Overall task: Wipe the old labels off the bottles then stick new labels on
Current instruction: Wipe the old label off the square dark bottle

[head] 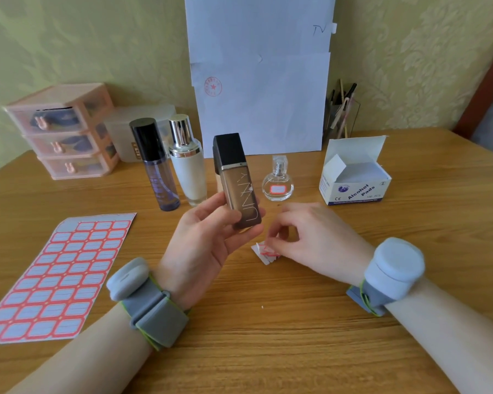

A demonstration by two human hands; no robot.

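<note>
My left hand (208, 237) holds a brown foundation bottle (239, 191) with a black cap, tilted, above the table's middle. Just right of it, my right hand (305, 237) hovers low over the table, and its fingertips pinch at a small white and red label piece (264, 253) lying there. A sheet of red-bordered labels (54, 280) lies flat at the left. Behind stand a purple bottle (160, 172), a white bottle with a silver cap (188, 166) and a small round perfume bottle (277, 183) with a red-bordered label on its front.
An open box of alcohol pads (353, 177) stands at the right. A pink drawer unit (63, 132) and a frosted container (131, 132) are at the back left. White papers (262, 81) lean on the wall, and a pen holder (342, 115) is beside them.
</note>
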